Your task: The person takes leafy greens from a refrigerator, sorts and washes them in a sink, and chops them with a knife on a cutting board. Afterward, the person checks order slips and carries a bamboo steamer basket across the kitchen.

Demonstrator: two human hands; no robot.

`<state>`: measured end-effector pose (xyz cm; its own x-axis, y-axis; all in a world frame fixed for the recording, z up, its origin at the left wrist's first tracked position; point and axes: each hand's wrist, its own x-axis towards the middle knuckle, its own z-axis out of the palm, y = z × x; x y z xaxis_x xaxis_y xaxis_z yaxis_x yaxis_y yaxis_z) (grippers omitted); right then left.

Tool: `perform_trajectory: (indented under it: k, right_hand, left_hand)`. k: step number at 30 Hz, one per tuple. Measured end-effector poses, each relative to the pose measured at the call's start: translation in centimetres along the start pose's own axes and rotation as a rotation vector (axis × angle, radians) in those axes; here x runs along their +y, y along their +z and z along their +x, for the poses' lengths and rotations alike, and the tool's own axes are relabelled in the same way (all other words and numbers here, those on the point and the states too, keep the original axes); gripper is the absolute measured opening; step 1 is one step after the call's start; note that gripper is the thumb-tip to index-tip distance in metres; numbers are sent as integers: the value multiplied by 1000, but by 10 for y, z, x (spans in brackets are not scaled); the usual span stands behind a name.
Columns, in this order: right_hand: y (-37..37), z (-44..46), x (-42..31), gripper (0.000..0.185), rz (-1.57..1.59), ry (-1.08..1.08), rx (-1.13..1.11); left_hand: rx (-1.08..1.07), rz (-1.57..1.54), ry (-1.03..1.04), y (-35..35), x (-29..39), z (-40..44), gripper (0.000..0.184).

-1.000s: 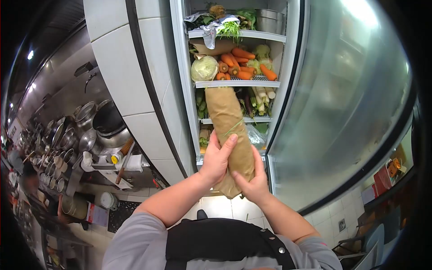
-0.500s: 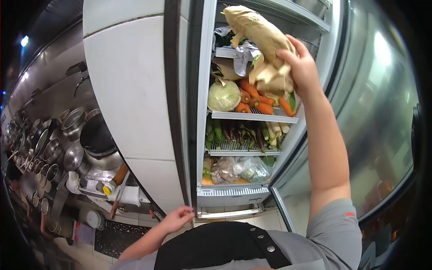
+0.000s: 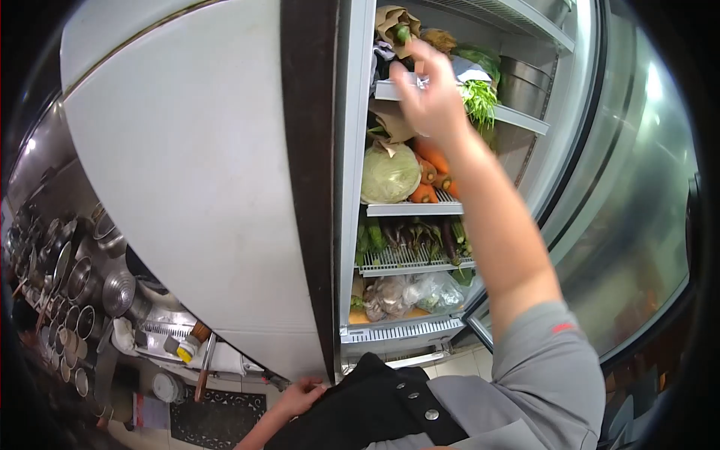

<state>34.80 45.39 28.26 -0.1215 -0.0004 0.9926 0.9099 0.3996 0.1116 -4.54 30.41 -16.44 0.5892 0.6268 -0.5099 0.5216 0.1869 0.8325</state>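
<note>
My right hand (image 3: 433,94) reaches to the upper shelf of the open fridge, slightly blurred, with thumb and fingers apart and nothing seen between them. Just beyond the fingertips a brown paper wrap (image 3: 391,24) with a green vegetable showing in its opening lies on that shelf. Leafy greens (image 3: 480,101) hang over the shelf edge beside the hand. Low down, my left hand (image 3: 301,396) is beside the wall's foot and my black apron, fingers loosely bent, with nothing visible in it.
Below are a cabbage (image 3: 391,173) and carrots (image 3: 424,193), dark slender vegetables (image 3: 420,236), then plastic bags (image 3: 439,292). A metal container (image 3: 523,86) stands at the upper right. The glass door (image 3: 637,187) is swung open. Pans (image 3: 118,292) stand left of the white wall (image 3: 202,187).
My right hand has let go of the brown paper bundle, which appears to lie on the upper shelf. The hand moved left. My view shifted, and my left hand sits lower.
</note>
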Motion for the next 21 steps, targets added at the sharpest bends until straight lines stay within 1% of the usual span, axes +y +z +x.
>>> perform_trajectory:
  k: [1, 2, 3, 4, 5, 6, 7, 8, 9, 10, 11, 12, 13, 14, 15, 16, 17, 18, 19, 20, 21]
  right_hand:
    - [-23, -37, -21, 33, 44, -96, -63]
    - [-41, -88, -42, 26, 135, 60, -134]
    - [-68, -138, -65, 21, 152, 77, -262]
    - [-92, -205, -83, 21, 170, 245, -465]
    - [-130, -277, -109, 26, 134, 497, -842]
    - [-177, -365, -127, 33, 169, 586, -1067]
    - [-242, -416, -157, 44, -55, 684, -1810]
    - [-326, -539, -164, 51, 39, 859, -2082]
    - [-417, -591, -190, 51, 26, 1049, -2332]
    - [-500, -598, -199, 51, -133, 1336, -2360]
    - [-579, -597, -206, 52, -361, 1670, -2238]
    - [-651, -596, -211, 52, -622, 1960, -1991]
    - [-711, -587, -214, 52, -909, 2174, -1616]
    - [-764, -577, -214, 52, -1178, 2292, -1150]
    - [-808, -563, -213, 52, -1396, 2286, -658]
    - [-842, -553, -209, 53, -1499, 2168, -240]
    - [-869, -540, -195, 53, -1534, 1993, 81]
    - [-891, -526, -173, 53, -1525, 1809, 302]
    - [-912, -513, -143, 54, -1483, 1649, 430]
    - [-928, -484, -114, 60, -1354, 1661, 579]
    - [-910, -431, -94, 55, -1658, 1365, 481]
  left_hand:
    - [0, 60, -5, 2, -11, 8, 59]
    - [-4, 124, -12, 3, -15, 14, 61]
    - [-9, 210, -13, 4, -11, 17, 66]
    - [-22, 267, -20, 6, -12, 25, 67]
    - [-44, 331, -29, 8, -19, 36, 67]
    - [-72, 400, -42, 11, -24, 43, 68]
    - [-90, 472, -55, 15, -28, 47, 67]
    - [-101, 543, -62, 17, -29, 52, 65]
    - [-106, 616, -62, 19, -28, 60, 63]
    - [-120, 598, -82, 21, -36, 71, 64]
    - [-136, 584, -103, 25, -48, 79, 65]
    - [-159, 578, -124, 30, -62, 89, 65]
    - [-156, 482, -135, 38, -74, 98, 56]
    - [-163, 391, -78, 45, -63, 101, 51]
    - [-175, 293, -29, 57, -58, 100, 45]
    - [-182, 185, 15, 75, -40, 92, 40]
    - [-181, 172, 49, 99, 25, 69, 27]
    - [-217, 70, 73, 114, 71, 57, 25]
    - [-249, -37, 97, 131, 112, 48, 23]
    - [-294, -121, 225, 146, 155, 37, 18]
    - [-313, -136, 363, 156, 200, 23, 14]
